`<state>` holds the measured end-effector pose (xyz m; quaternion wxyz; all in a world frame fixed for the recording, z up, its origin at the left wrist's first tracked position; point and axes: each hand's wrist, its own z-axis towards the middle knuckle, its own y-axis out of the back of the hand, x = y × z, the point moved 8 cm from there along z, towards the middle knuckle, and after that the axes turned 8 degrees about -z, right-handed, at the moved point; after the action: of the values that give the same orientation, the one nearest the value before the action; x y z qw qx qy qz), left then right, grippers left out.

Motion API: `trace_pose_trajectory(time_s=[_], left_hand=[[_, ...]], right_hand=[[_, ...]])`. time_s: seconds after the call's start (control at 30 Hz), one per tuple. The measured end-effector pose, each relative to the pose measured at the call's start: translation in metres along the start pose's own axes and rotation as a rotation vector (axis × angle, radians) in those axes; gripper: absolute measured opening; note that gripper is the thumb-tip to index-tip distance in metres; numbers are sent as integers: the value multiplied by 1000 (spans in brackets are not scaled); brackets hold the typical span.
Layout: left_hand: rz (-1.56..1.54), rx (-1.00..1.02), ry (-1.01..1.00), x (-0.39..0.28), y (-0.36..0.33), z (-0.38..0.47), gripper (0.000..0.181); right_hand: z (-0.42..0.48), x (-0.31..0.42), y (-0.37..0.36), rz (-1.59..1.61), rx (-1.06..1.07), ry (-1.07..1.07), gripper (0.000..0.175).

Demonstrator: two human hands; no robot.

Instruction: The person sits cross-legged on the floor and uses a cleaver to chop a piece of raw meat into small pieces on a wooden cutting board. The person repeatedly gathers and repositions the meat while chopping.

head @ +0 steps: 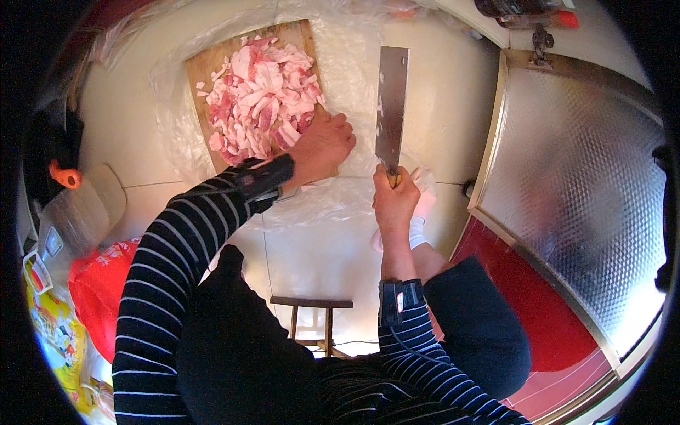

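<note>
My right hand [396, 199] grips the handle of a cleaver [392, 106]. Its broad blade points away from me, right of the cutting board, with small pale scraps stuck along its left edge. A wooden cutting board [297, 34] lies tilted on a clear plastic sheet [348, 64] over the tiled floor. Heaped across the board are slices of raw fatty meat [260, 101], pink and white. My left hand [324, 146] is over the board's near right edge, beside the meat, fingers curled; whether anything is under them is hidden.
Left of me stand a clear plastic container [106, 196], an orange handle [65, 175], a red bag [103, 281] and a yellow printed bag [58, 334]. A small wooden stool [312, 303] is between my legs. At right is a framed textured panel [568, 180].
</note>
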<state>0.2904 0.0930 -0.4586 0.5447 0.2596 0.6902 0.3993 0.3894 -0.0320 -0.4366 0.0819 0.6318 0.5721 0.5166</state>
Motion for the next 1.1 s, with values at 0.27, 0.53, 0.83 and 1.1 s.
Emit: trace_pose_trajectory(time_s=[0.27, 0.53, 0.83, 1.1], left_hand=[[5, 60, -8, -3, -36, 26, 19], [-50, -289, 123, 26, 43, -27, 22], [-64, -694, 463, 164, 109, -89, 63], [-327, -594, 386, 168, 79, -74, 62]], right_hand=[[3, 0, 13, -21, -14, 78, 22], [11, -5, -15, 190, 234, -90, 23], [20, 23, -71, 128, 415, -98, 26], [-2, 43, -70, 94, 571, -171, 32]])
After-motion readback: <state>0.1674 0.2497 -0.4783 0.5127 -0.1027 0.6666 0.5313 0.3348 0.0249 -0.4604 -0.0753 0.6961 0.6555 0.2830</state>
